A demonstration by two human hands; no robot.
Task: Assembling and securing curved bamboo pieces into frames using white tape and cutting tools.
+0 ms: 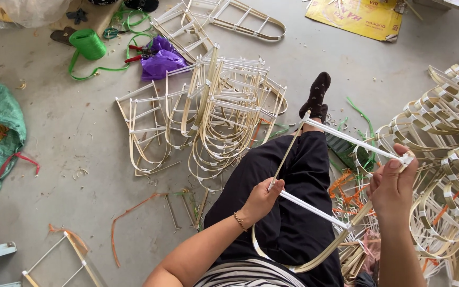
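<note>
Your left hand pinches the lower white crossbar of a bent bamboo frame held over your lap; your right hand grips the upper crossbar at its end. Finished frames lie piled on the floor.

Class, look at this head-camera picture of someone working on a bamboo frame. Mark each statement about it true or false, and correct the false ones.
1. The left hand grips a white crossbar of the bamboo frame. True.
2. The right hand hangs free, touching nothing. False: it pinches the frame's upper corner, where a white crossbar meets the strip.
3. A green roll of plastic strap lies on the concrete floor. True.
4. The pile of finished frames rests on the person's lap. False: it lies on the floor, beside the leg.
5. A purple bag lies near the red-handled cutters. True.
</note>
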